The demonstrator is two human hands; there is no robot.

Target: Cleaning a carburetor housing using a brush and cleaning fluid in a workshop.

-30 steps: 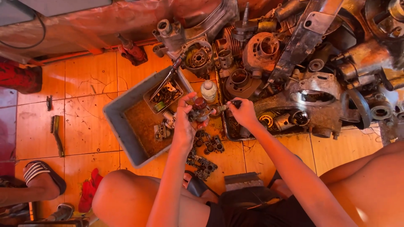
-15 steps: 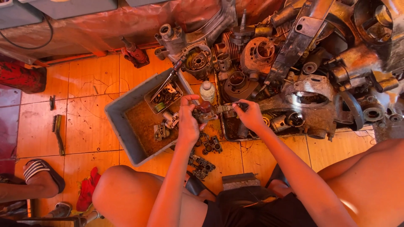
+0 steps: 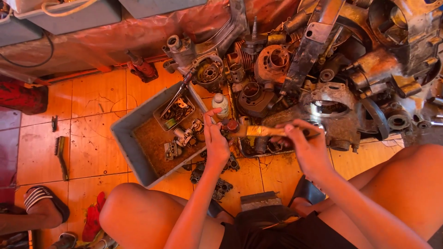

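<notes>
- Left hand (image 3: 216,143) at the centre pinches a small round rust-red metal part (image 3: 230,125) at its fingertips.
- Right hand (image 3: 308,147), at 3 o'clock of it, grips a worn brush with a yellowed handle (image 3: 263,131) whose tip touches that part.
- Grey rectangular plastic tray (image 3: 123,138) of small greasy parts lies at 9 o'clock.
- Small white plastic bottle (image 3: 221,104) stands at 12 o'clock.
- Pile of oily engine casings (image 3: 332,69) fills 1 o'clock.
</notes>
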